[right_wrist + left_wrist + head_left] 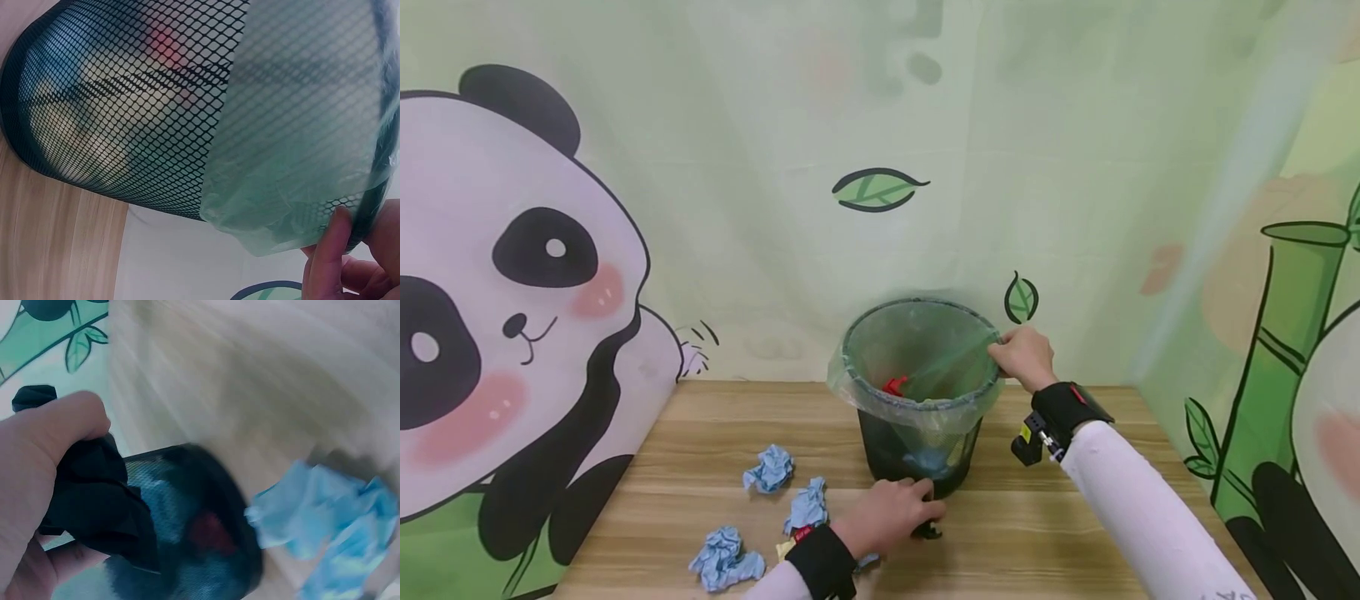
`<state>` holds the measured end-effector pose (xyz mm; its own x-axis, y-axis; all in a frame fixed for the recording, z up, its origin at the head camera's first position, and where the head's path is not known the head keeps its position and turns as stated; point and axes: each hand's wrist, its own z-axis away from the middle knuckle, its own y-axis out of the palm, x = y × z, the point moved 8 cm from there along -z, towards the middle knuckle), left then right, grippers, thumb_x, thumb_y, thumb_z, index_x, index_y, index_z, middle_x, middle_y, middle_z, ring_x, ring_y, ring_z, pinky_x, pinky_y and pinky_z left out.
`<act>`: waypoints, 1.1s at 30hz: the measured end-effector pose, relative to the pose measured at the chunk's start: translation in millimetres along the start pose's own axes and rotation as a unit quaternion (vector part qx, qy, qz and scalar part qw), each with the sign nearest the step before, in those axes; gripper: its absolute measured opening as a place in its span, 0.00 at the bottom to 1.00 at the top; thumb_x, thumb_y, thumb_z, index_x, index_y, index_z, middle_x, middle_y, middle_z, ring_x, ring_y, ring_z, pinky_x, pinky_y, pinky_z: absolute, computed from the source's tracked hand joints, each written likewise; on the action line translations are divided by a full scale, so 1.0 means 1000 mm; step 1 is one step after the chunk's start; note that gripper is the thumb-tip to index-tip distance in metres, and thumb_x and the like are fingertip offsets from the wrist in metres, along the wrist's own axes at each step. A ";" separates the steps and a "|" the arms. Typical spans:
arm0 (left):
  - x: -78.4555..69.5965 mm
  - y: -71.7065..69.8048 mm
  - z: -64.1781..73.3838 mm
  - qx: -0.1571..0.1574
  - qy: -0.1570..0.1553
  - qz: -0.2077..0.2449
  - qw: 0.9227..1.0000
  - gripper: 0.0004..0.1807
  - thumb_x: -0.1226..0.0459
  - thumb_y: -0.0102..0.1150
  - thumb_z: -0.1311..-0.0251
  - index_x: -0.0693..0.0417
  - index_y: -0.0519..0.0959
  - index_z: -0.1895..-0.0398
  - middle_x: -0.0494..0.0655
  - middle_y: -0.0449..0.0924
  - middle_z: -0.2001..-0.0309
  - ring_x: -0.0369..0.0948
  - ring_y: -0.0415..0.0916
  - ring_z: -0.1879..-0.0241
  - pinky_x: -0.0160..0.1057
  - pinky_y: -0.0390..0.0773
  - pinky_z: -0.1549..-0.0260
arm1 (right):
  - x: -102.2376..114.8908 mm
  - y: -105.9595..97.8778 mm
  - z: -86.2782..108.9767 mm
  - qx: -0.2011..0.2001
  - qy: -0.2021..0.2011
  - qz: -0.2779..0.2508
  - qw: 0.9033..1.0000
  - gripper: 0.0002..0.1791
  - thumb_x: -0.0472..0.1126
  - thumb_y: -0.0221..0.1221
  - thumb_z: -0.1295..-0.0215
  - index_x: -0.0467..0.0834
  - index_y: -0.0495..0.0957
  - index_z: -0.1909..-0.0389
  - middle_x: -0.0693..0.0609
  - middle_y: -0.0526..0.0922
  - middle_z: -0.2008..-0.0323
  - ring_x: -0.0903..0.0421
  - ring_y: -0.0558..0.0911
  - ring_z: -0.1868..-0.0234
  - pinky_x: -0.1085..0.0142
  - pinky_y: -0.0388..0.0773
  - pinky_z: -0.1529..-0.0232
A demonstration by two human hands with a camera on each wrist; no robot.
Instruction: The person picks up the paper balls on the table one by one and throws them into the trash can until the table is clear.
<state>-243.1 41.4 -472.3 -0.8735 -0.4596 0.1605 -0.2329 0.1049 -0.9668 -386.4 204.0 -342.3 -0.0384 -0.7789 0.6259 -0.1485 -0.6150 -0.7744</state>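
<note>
A black mesh trash bin (880, 437) stands upright on the table, lined with a translucent green bag (917, 333) folded over its rim. At the rim's right side my right hand (1026, 358) grips the edge, fingers outside over the bag in the right wrist view. In front of the bin, my left hand (891, 512) holds a crumpled black piece (100, 494), paper or plastic, between thumb and fingers. Something red (895, 386) shows inside the bin; blurred blue, yellowish and red shapes appear through the mesh.
Several crumpled blue papers (725, 561) lie on the wooden table (700, 450) left of the bin. A red scrap (802, 532) and a yellow scrap (785, 550) are partly hidden by the left wrist. Behind the bin hangs a printed panda backdrop (760, 208).
</note>
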 end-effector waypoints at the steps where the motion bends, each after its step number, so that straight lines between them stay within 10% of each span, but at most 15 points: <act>1: 0.000 -0.005 0.000 0.003 0.006 -0.005 1.000 0.19 0.49 0.63 0.58 0.36 0.72 0.61 0.38 0.68 0.67 0.34 0.67 0.77 0.27 0.63 0.87 | 0.000 0.000 0.000 0.001 0.000 0.000 1.000 0.18 0.38 0.49 0.49 0.46 0.60 0.95 0.54 0.70 0.94 0.58 0.75 0.86 0.69 0.65 0.82; 16: 0.007 -0.075 -0.001 -0.043 0.042 -0.011 0.998 0.16 0.54 0.64 0.59 0.39 0.72 0.65 0.38 0.66 0.68 0.34 0.62 0.79 0.26 0.57 0.88 | 0.000 0.000 0.000 0.003 0.004 -0.001 1.000 0.18 0.38 0.50 0.48 0.46 0.61 0.95 0.53 0.71 0.93 0.55 0.78 0.84 0.69 0.67 0.82; 33: 0.021 -0.136 0.002 -0.020 0.050 -0.042 0.998 0.15 0.52 0.60 0.53 0.41 0.71 0.61 0.40 0.67 0.63 0.34 0.66 0.72 0.28 0.63 0.83 | 0.000 0.000 0.000 -0.001 0.001 0.000 1.000 0.18 0.38 0.50 0.49 0.46 0.60 0.95 0.54 0.71 0.93 0.58 0.76 0.86 0.70 0.66 0.81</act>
<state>-228.5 15.6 -338.2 -0.8885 -0.3777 0.2608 -0.3213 0.1062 -0.9410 -386.8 203.8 -342.6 -0.0395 -0.7793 0.6254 -0.1506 -0.6141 -0.7748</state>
